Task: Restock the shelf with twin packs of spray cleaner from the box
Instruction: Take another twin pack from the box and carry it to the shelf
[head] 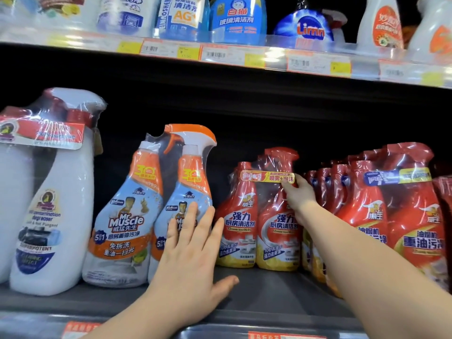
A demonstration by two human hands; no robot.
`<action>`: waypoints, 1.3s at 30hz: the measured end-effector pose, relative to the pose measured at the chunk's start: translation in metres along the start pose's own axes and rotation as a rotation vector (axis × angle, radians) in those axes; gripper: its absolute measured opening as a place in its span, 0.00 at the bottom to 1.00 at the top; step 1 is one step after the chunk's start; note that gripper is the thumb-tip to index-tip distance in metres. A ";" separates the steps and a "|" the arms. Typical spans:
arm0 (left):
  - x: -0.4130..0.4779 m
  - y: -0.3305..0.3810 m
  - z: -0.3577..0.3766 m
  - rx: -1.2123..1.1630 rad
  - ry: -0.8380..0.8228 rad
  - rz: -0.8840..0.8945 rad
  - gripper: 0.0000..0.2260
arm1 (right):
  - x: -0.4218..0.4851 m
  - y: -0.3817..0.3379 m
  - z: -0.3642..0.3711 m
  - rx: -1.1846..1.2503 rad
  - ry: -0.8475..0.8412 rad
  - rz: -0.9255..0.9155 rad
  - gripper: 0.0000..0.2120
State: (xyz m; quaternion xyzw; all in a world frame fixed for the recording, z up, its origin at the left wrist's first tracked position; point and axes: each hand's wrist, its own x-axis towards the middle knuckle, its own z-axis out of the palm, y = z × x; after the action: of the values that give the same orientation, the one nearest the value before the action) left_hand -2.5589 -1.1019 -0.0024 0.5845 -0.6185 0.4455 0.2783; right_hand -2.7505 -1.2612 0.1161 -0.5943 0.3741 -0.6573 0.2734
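Observation:
A shrink-wrapped twin pack of red spray cleaner (254, 216) stands upright deep on the dark shelf (266, 289). My right hand (297, 192) grips its right bottle at the neck, thumb against the yellow band. Left of it stands an orange and blue Mr Muscle twin pack (137, 216). My left hand (193, 255) lies flat with straight fingers against the front of that pack's right bottle. The box is not in view.
More red twin packs (396, 211) fill the shelf to the right, close against my right forearm. A white degreaser twin pack (49, 192) stands at the far left. The shelf above (220, 55) carries blue and white spray bottles behind price tags.

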 end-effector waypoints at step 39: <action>-0.033 -0.013 -0.094 0.179 -0.499 -0.273 0.38 | -0.175 -0.057 -0.039 -1.157 -0.514 -0.740 0.30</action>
State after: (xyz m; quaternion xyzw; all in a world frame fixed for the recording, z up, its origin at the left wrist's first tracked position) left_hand -2.5573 -1.0023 0.0141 0.7759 -0.5417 0.2993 0.1226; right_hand -2.7585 -1.0813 0.0609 -0.8666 0.3602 -0.2436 -0.2450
